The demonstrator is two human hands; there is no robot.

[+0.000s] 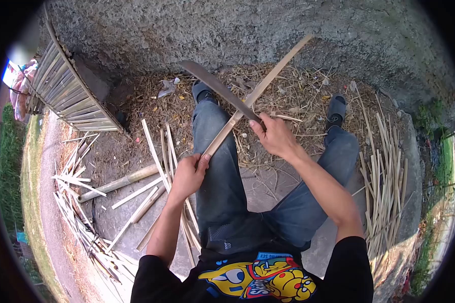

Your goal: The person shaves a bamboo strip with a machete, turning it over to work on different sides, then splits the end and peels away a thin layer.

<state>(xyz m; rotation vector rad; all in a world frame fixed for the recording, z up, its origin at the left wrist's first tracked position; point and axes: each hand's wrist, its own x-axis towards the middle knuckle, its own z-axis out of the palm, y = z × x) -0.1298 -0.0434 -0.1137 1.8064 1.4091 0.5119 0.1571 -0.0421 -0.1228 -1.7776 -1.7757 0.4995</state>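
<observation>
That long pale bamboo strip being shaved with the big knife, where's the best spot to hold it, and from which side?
Probably at its lower end, where the left hand already wraps it, coming from the person's left. The long pale bamboo strip slants up and away over the left knee, and the dark curved machete blade in the right hand crosses its middle, so the near end stays clear of the edge.

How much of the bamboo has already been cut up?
Quite a lot looks done: thin split strips lie piled beside one leg, more scraps lie on the other side. In hand now: the left hand grips a bamboo slat while the right hand presses a machete against it. Left: a round bamboo pole lies unsplit on the ground.
</observation>
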